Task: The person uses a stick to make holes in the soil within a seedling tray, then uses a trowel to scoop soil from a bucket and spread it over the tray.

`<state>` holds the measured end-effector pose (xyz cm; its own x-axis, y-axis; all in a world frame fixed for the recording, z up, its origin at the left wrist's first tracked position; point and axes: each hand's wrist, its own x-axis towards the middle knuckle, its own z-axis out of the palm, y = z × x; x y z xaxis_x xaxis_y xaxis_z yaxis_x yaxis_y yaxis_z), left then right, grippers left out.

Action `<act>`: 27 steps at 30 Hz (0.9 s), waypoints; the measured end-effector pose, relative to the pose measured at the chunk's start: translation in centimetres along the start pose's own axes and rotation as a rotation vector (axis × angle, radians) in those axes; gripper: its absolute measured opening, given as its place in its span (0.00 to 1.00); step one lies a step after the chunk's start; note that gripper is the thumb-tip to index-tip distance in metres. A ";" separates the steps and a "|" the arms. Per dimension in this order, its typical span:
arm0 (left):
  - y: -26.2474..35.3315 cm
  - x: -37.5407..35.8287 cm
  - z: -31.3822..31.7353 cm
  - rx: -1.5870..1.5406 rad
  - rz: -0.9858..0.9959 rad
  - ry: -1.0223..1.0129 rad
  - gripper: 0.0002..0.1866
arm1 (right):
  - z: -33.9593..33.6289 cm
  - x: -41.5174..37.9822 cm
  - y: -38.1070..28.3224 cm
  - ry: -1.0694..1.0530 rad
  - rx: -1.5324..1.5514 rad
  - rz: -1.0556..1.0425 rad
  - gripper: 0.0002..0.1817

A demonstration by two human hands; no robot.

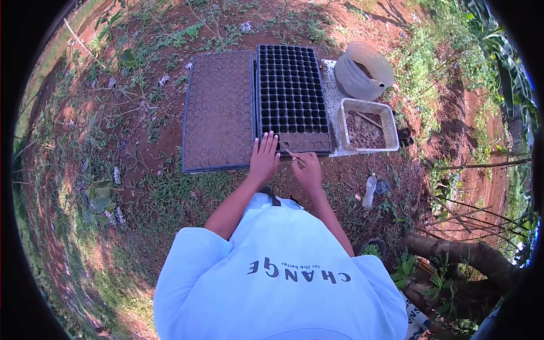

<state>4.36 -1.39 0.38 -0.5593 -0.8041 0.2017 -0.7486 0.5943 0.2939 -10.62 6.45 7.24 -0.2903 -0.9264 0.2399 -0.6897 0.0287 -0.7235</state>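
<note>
A black seedling tray (292, 85) lies lengthwise before me, its cells dark and unfilled except for brown soil (303, 139) in the rows nearest me. My left hand (265, 157) rests flat with its fingers stretched out over the near left corner of this tray, beside the neighbouring one. Pinched in my right hand (307, 171) is a small thin stick (291, 153), its tip at the near edge of the tray. A second seedling tray (220, 107), covered with soil, sits directly to the left.
Right of the trays, a white board (330, 85) carries a translucent bucket (348, 73) and a white rectangular tub (392, 127) with brown pellet-like contents and a stick. A plastic bottle (369, 191) lies on the ground. Thick branches (459, 252) stand at the lower right.
</note>
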 end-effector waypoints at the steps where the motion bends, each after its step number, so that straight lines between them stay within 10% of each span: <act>1: 0.0 0.0 0.0 -0.001 0.001 0.000 0.35 | 0.0 0.0 0.0 0.001 -0.001 0.001 0.09; 27: 0.2 0.0 -0.4 -0.024 -0.011 -0.011 0.34 | -0.4 0.0 -0.1 -0.008 -0.012 0.024 0.09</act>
<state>4.36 -1.31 0.81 -0.5552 -0.8102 0.1883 -0.7459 0.5851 0.3182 -10.86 6.58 7.55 -0.3013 -0.9285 0.2172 -0.6908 0.0556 -0.7210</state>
